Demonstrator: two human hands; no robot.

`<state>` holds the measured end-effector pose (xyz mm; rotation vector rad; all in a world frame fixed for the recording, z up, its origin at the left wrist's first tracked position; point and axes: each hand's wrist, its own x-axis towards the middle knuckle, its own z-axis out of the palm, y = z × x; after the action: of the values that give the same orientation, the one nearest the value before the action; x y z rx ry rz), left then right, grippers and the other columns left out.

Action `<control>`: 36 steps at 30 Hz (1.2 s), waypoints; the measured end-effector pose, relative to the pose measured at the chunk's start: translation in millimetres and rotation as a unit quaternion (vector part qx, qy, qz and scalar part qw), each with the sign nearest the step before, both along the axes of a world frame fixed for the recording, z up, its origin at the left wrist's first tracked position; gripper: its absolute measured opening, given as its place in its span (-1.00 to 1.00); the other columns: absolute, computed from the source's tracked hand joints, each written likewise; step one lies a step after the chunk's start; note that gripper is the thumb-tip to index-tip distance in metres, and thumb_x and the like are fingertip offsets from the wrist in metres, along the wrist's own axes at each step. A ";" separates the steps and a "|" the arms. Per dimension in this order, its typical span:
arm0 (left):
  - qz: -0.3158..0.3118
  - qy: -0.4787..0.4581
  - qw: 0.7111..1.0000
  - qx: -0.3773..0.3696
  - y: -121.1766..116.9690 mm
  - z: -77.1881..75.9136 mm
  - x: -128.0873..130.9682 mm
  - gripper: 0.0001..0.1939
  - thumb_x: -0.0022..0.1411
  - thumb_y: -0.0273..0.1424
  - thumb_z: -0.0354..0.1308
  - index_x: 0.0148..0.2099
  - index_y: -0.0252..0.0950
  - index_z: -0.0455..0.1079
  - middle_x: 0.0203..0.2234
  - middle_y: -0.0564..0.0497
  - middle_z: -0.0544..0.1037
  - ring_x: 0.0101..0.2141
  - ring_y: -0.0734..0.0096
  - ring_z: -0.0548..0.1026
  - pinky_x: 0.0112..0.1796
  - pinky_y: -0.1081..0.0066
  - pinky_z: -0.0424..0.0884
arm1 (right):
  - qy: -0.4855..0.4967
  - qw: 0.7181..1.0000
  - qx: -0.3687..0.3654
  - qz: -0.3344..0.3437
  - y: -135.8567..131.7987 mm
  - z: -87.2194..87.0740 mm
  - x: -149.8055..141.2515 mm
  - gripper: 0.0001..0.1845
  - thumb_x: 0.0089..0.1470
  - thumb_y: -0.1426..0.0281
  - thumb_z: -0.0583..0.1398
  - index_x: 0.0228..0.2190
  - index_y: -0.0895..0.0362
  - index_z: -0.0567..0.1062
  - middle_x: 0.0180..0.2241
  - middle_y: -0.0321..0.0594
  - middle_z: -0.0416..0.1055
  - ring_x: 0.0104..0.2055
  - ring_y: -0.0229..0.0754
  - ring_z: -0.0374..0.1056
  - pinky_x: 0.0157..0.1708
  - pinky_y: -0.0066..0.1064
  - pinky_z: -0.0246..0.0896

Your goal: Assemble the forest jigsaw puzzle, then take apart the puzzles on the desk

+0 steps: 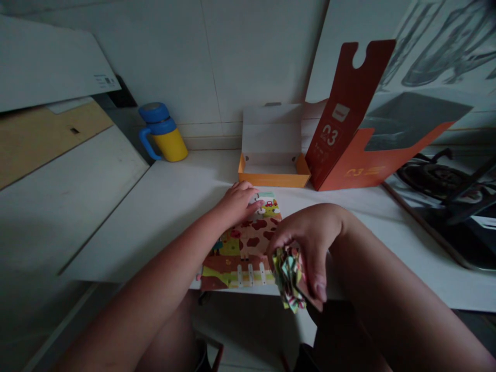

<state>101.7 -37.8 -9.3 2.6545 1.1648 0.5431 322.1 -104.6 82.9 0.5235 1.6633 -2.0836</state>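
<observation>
A partly joined jigsaw puzzle (256, 243) with a spotted cow, a white fence and a small red vehicle lies flat on the white table. My left hand (239, 202) rests over its upper left part, fingers stretched out and touching the surface, hiding that corner. Near the lower right of the puzzle, above the table's front edge, my right hand (310, 237) is closed around a thick stack of puzzle pieces (290, 279). Green, yellow and pink edges of the stack show below the fingers.
Behind the puzzle stands an orange box (273, 179) with its white lid up. To its right is a tall red-orange carton (349, 139). A blue and yellow mug (170, 137) stands back left. The table's front edge (232, 290) runs just below the puzzle.
</observation>
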 end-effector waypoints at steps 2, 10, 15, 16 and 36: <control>0.008 0.015 1.000 0.010 -0.3 -2.9 4.8 -0.48 0.33 -0.04 0.27 0.15 -0.30 0.47 0.09 -0.23 0.49 0.13 -0.01 0.44 0.22 0.09 0.32 | 0.001 1.000 0.002 0.028 -1.0 -1.8 -14.0 -0.38 -0.20 0.07 0.57 -0.15 0.12 0.62 -0.20 -0.19 0.65 -0.15 -0.05 0.58 -0.07 -0.26 0.51; 0.033 -0.106 0.989 -0.097 8.3 -5.4 10.3 -0.42 -0.02 -0.11 0.54 -0.07 -0.22 0.38 -0.11 -0.05 0.53 -0.08 0.15 0.50 -0.02 0.24 0.42 | 0.047 0.998 0.018 0.040 6.2 -30.4 -23.8 -0.29 -0.26 0.11 0.60 -0.11 0.19 0.61 -0.26 -0.20 0.64 -0.30 -0.15 0.55 -0.25 -0.36 0.50; -0.024 -0.240 0.952 -0.188 3.9 -1.1 11.2 -0.77 0.30 -0.22 0.27 -0.18 -0.24 0.34 -0.31 0.07 0.50 -0.30 0.41 0.44 -0.23 0.41 0.36 | 0.047 0.998 0.011 0.048 7.1 -32.7 -26.7 -0.36 -0.19 0.18 0.59 -0.10 0.20 0.61 -0.29 -0.23 0.63 -0.31 -0.19 0.55 -0.32 -0.44 0.46; -0.030 -0.267 0.941 -0.206 2.6 -0.3 11.4 -0.75 0.29 -0.22 0.28 -0.17 -0.25 0.34 -0.31 0.07 0.50 -0.31 0.42 0.44 -0.25 0.42 0.35 | 0.048 0.998 0.009 0.046 6.7 -31.7 -26.8 -0.37 -0.19 0.19 0.59 -0.10 0.19 0.61 -0.28 -0.23 0.63 -0.31 -0.19 0.55 -0.32 -0.45 0.46; -0.017 -0.081 0.989 -0.121 -14.1 4.9 16.5 -0.47 -0.04 -0.21 0.58 -0.11 -0.28 0.47 -0.09 -0.11 0.52 -0.10 0.14 0.49 -0.06 0.25 0.42 | 0.072 0.993 0.089 0.015 4.3 -21.0 -30.9 -0.37 -0.29 0.23 0.62 -0.14 0.16 0.66 -0.23 -0.23 0.66 -0.24 -0.15 0.57 -0.24 -0.41 0.43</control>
<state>118.3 -51.9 -4.4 2.3734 1.0624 0.5591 291.2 -100.3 61.9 0.4085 1.9391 -2.0041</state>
